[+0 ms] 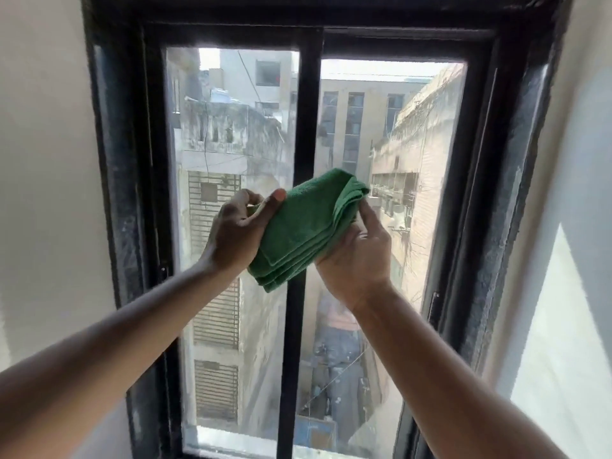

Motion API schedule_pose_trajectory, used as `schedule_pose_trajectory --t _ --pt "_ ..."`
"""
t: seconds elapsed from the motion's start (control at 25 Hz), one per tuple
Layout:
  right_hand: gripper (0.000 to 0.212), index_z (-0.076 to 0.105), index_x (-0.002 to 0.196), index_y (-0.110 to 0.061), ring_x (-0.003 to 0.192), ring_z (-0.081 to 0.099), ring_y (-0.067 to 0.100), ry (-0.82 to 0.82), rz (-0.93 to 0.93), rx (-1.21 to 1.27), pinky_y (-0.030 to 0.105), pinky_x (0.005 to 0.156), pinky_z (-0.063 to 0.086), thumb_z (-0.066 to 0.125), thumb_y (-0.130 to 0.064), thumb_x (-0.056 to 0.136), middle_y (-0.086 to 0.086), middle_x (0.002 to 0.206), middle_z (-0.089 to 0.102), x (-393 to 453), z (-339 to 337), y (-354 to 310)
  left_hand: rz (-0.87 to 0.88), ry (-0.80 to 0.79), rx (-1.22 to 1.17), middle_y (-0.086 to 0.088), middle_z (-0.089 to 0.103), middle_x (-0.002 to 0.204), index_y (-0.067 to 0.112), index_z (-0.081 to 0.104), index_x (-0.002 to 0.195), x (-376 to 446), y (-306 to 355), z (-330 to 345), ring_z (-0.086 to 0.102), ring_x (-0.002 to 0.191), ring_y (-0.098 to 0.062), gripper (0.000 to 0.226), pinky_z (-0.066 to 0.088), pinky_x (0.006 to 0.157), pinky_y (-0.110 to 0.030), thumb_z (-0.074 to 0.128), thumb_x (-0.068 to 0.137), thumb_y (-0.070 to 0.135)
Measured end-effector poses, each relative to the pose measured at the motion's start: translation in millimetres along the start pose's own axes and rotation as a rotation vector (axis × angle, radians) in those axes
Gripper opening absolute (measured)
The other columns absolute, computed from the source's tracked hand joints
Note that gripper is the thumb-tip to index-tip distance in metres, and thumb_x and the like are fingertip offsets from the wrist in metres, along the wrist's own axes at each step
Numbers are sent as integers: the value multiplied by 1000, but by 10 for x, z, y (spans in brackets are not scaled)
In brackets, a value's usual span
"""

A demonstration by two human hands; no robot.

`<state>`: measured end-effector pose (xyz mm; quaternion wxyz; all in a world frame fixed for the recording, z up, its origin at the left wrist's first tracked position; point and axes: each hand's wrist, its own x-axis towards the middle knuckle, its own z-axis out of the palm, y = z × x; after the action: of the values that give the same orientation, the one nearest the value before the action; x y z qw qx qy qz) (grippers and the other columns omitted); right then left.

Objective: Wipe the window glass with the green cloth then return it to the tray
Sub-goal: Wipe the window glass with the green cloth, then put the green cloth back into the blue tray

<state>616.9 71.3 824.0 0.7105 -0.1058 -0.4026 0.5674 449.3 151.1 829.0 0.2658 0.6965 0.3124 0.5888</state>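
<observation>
A folded green cloth (304,230) is held up between both hands in front of the window glass (231,134), at about the middle of the black centre bar (303,127). My left hand (236,228) grips the cloth's left edge, thumb on top. My right hand (359,251) holds its right side from below, fingers curled around the folded layers. The cloth seems to be a little off the glass; I cannot tell if it touches. No tray is in view.
The window has two panes in a black frame (119,193), with buildings and an alley visible outside. White walls (43,160) flank it on both sides. A small latch (433,306) sits on the right frame.
</observation>
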Motion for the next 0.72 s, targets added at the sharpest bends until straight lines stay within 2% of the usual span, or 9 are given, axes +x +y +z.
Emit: schedule_pose_trajectory --t 0.04,0.12,0.2,0.28,0.32,0.44,0.56,0.64,0.72 --pt "80 50 162 -1 139 55 38 -53 33 55 55 133 32 36 -62 112 25 142 66 -43 -55 35 -9 12 34 -9 79 90 23 69 100 -101 -10 -118 74 77 -23 54 61 69 -46 68 97 77" --pt "80 56 155 3 135 62 38 -117 115 48 54 131 38 43 -63 111 22 136 72 -138 -85 342 -58 76 117 -8 80 89 20 69 97 -397 -148 -465 78 79 -27 48 62 71 -47 74 99 68" --pt "51 70 134 -1 119 75 29 -147 182 8 46 119 54 45 -42 117 15 121 82 -287 -165 826 -104 108 162 9 74 76 24 65 90 -865 -398 -850 72 68 -11 41 58 62 -34 77 100 62" --pt "42 77 119 -4 108 82 23 -102 311 31 39 108 64 40 -23 119 10 112 86 -474 -288 1367 -204 153 236 19 66 66 30 60 83 -1431 -640 -1192 62 60 3 41 51 59 -20 78 98 63" --pt "43 79 115 -4 106 83 22 -81 405 69 37 105 66 39 -19 117 10 109 87 -618 -369 1713 -299 201 264 20 67 67 31 60 83 -1764 -804 -1379 62 62 3 41 51 61 -18 79 96 66" --pt "47 86 105 -9 100 85 21 -29 645 43 37 93 70 40 -16 115 7 103 89 -1142 -657 2719 -559 325 277 12 73 76 30 64 82 -2766 -1427 -1842 67 71 -9 43 51 74 -29 80 90 69" --pt "35 79 120 -7 103 83 22 -2 871 -73 36 92 70 45 -13 113 10 111 87 -1777 -1037 3789 -830 455 322 6 76 76 26 67 80 -3933 -2159 -2181 64 70 -12 56 48 74 -32 79 77 81" --pt "31 76 121 -7 98 83 21 9 984 -155 32 86 70 46 -6 113 11 110 85 -2215 -1317 4481 -996 533 375 4 81 80 26 71 80 -4714 -2634 -2329 68 75 -7 68 50 75 -29 79 64 92" --pt "32 79 116 -6 91 82 21 57 1074 -283 30 77 70 49 2 112 11 103 85 -2711 -1639 5246 -1162 606 349 14 78 70 30 75 77 -5545 -3185 -2448 64 68 3 71 48 71 -21 82 55 97"
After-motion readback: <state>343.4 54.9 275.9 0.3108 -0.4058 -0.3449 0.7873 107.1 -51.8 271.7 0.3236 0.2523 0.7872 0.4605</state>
